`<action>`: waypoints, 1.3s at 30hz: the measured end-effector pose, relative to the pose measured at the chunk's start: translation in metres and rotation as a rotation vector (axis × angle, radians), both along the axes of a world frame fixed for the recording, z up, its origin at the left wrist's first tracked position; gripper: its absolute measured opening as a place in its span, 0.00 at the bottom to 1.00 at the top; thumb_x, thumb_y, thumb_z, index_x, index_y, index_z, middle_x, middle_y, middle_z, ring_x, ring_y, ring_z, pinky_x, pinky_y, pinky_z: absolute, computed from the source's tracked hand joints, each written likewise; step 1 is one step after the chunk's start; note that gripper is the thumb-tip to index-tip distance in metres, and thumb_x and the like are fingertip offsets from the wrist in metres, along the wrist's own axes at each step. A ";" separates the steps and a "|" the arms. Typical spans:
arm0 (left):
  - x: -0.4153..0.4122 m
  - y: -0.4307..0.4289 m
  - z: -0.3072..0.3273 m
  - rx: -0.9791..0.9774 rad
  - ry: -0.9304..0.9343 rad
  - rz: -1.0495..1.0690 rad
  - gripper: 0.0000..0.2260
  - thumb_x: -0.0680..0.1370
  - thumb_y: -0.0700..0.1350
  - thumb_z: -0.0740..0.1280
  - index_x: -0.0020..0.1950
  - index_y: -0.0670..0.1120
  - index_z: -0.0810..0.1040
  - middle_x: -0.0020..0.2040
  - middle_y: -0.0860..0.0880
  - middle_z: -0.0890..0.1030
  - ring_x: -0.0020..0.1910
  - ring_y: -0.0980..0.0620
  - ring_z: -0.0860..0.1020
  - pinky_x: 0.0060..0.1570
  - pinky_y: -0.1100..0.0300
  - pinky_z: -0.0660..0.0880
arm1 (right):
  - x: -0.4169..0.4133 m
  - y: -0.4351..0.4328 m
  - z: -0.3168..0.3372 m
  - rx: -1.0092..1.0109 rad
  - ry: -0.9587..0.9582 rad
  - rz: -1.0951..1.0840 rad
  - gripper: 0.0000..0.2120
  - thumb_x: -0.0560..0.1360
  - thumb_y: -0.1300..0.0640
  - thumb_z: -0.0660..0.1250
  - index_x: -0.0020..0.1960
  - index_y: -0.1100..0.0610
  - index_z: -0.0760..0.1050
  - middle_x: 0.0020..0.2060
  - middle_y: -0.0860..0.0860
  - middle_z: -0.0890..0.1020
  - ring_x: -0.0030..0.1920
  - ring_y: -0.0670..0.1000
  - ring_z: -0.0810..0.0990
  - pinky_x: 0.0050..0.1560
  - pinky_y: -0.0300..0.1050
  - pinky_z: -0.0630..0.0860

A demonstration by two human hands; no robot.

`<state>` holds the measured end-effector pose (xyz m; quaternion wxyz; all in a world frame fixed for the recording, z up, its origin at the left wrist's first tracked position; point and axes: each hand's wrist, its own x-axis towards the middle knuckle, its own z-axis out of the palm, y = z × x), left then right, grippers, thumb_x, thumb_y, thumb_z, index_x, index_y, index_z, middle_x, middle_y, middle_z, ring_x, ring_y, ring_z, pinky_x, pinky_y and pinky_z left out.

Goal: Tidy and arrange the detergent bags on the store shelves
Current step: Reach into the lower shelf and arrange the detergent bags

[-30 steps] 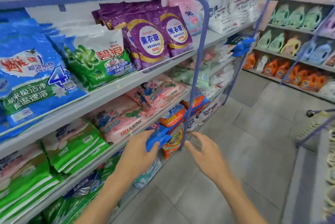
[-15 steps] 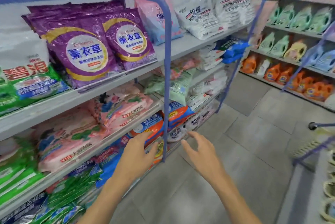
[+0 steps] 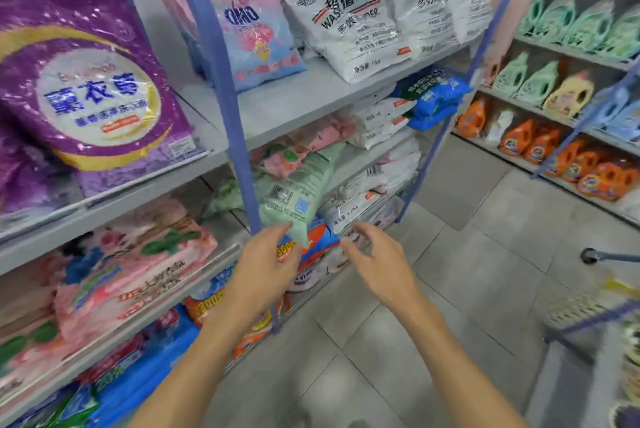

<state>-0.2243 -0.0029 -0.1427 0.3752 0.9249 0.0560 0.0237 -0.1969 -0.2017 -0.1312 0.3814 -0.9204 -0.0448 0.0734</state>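
Note:
A pale green detergent bag (image 3: 298,190) hangs tilted over the front edge of the middle shelf (image 3: 349,164), partly behind the blue upright post (image 3: 239,137). My left hand (image 3: 265,268) is just below it, fingers loosely spread, and its fingertips reach the bag's lower corner. My right hand (image 3: 379,263) hovers to the right of that corner with fingers spread and holds nothing. Orange-and-blue bags (image 3: 313,246) lie on the shelf under the green bag, behind my hands. Pink floral bags (image 3: 304,143) lie behind the green one.
Purple bags (image 3: 86,81), a pink-blue bag (image 3: 249,29) and white bags (image 3: 356,19) stand on the upper shelf. Pink bags (image 3: 131,272) fill the lower left shelf. Blue bags (image 3: 433,98) jut out at the rack's far end. Bottle shelves (image 3: 561,88) line the right; a cart (image 3: 588,317) stands at lower right.
The view has moved right along the rack. Both hands have risen from the low shelf to the hanging green bag, and my left fingertips now reach its corner.

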 end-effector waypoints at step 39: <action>0.273 -0.100 -0.169 0.445 -0.660 0.527 0.09 0.71 0.35 0.65 0.33 0.44 0.71 0.34 0.56 0.66 0.34 0.52 0.67 0.33 0.61 0.65 | 0.380 0.069 -0.152 1.045 0.635 0.303 0.22 0.76 0.47 0.74 0.66 0.53 0.73 0.52 0.50 0.88 0.52 0.51 0.88 0.52 0.53 0.84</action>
